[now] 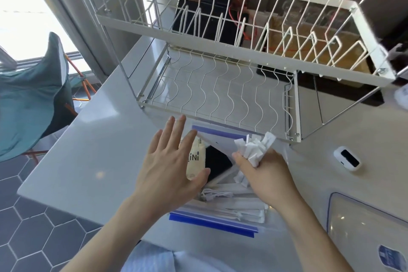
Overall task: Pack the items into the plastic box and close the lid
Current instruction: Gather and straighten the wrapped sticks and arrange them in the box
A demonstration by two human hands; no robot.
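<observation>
Nearest to us, a zip bag (212, 223) lies flat on the counter (92, 161), its blue strip running left to right. Over it the left hand (170, 165) hovers with fingers spread, empty. The right hand (262, 174) is clamped on a bunch of white packets (254, 148), which stand upward; they look light and slippery, so we should grip them around the middle. The box is probably the clear shape beneath the hands. The lid (364, 223) lies at right.

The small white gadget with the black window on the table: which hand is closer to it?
Right. The right hand, clutching white packets, is nearer the gadget; the open left hand is farther away.
</observation>
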